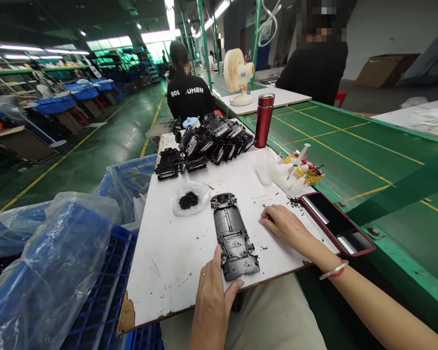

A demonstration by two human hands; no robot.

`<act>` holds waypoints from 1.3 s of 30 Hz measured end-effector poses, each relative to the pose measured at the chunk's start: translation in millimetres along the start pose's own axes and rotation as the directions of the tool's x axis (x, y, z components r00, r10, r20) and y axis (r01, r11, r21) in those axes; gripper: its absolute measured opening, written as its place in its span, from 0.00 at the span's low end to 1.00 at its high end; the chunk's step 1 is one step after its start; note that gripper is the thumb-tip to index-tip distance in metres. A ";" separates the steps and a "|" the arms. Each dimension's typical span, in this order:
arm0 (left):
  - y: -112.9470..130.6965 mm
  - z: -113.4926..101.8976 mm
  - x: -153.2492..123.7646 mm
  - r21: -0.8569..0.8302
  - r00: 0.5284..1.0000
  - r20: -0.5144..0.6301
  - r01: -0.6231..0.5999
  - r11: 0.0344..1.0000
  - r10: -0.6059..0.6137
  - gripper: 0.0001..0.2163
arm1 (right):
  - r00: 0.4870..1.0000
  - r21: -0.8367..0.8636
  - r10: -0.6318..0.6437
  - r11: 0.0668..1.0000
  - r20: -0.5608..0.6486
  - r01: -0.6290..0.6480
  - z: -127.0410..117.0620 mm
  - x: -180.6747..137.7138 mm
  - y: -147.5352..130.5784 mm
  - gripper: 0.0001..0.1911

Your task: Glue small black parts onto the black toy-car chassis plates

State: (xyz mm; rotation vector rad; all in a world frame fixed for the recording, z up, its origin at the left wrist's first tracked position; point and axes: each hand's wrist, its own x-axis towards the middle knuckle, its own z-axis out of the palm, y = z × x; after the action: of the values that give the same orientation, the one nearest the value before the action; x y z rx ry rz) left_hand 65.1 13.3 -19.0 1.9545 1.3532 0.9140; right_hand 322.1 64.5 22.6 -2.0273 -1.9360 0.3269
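A black plastic toy car chassis (pixel 234 236) lies lengthwise on the white board, its moulded ribs and slots facing up. My left hand (pixel 212 294) grips its near left corner, with the index finger along the side and the thumb at the near edge. To the right of the chassis, my right hand (pixel 285 224) rests low over the board. Its fingers are curled together, and whatever is between the fingertips is hidden. Beyond that hand lie loose black screws (pixel 295 202). An open clear bag of small black screws (pixel 188 200) sits left of the chassis.
Several black chassis (pixel 215 138) are piled at the board's (pixel 168 262) far end. A red flask (pixel 264 121), a yellow box (pixel 306 170) with a syringe, and a phone (pixel 337 223) stand or lie to the right. Blue crates (pixel 98 287) with plastic sheeting are at left. Two people sit ahead.
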 end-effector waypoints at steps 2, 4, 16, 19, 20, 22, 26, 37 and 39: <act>-3.0 2.0 -0.3 0.027 1.000 0.008 -0.025 0.999 0.024 0.28 | 1.000 -0.029 0.012 1.000 0.000 -0.012 2.5 2.0 -1.7 0.05; -6.5 2.3 0.8 0.058 0.996 0.050 -0.070 0.996 0.067 0.28 | 1.000 -0.059 0.025 0.998 -0.002 -0.025 3.8 3.4 -2.9 0.06; -11.0 0.2 2.8 0.050 0.986 0.057 -0.157 0.986 0.154 0.30 | 0.998 -0.109 -0.038 0.993 -0.040 0.034 -6.6 6.8 -8.0 0.07; -9.1 1.5 1.4 0.034 0.992 0.044 -0.119 0.992 0.117 0.29 | 0.995 -0.055 -0.079 0.996 -0.062 0.075 -12.7 8.9 -0.5 0.09; -8.6 2.1 0.9 0.026 0.993 0.044 -0.109 0.994 0.108 0.29 | 0.993 -0.035 -0.096 0.995 -0.069 0.094 -14.8 9.5 1.8 0.10; -8.4 3.3 0.2 0.017 0.995 0.039 -0.094 0.995 0.093 0.29 | 0.989 0.030 -0.116 0.992 -0.094 0.119 -18.9 9.8 4.7 0.13; -8.5 2.6 1.3 0.017 0.993 0.046 -0.105 0.994 0.104 0.29 | 0.993 0.232 -0.049 0.970 -0.106 0.073 -25.5 4.1 2.0 0.19; 9.1 -21.5 5.4 -0.035 0.993 0.107 -0.050 0.998 0.054 0.24 | 0.943 0.390 -0.293 0.859 -0.160 0.333 -11.4 -33.1 -31.6 0.14; 16.8 -28.2 6.3 -0.069 0.995 0.075 -0.065 0.996 0.070 0.18 | 0.906 0.346 -0.381 0.838 -0.182 0.422 -2.4 -43.1 -41.0 0.14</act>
State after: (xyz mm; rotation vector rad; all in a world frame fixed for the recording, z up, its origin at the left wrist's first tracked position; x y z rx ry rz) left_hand 53.3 16.4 12.1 1.9747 1.2053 0.8938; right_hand 282.7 22.7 38.1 -1.3278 -1.9877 0.4377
